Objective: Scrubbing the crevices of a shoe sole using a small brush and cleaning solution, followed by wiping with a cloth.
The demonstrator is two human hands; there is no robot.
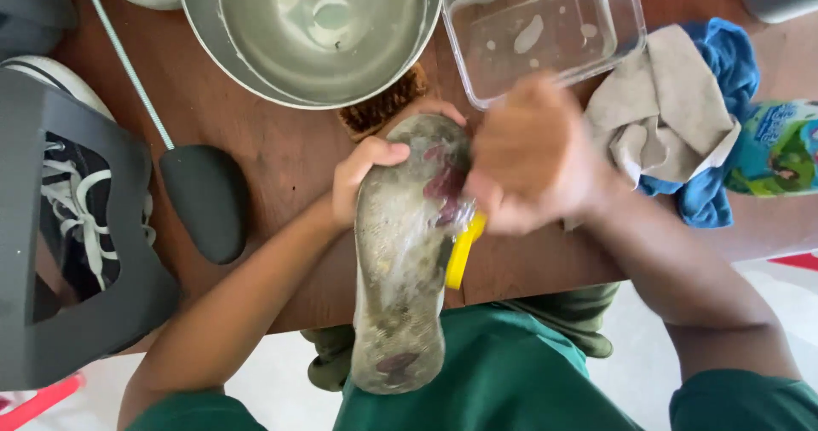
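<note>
Brown wooden bench carrying a steel bowl, clear plastic tub and crumpled cloths. Muddy shoe, sole up, toe on the bench edge, heel over the lap. Left hand with fingers wrapped round the toe. Right hand, blurred, fingers closed on a yellow-handled brush against the sole.

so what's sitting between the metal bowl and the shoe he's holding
A brown scrub brush lies on the table between the metal bowl and the toe of the shoe, seen in the head view.
</note>
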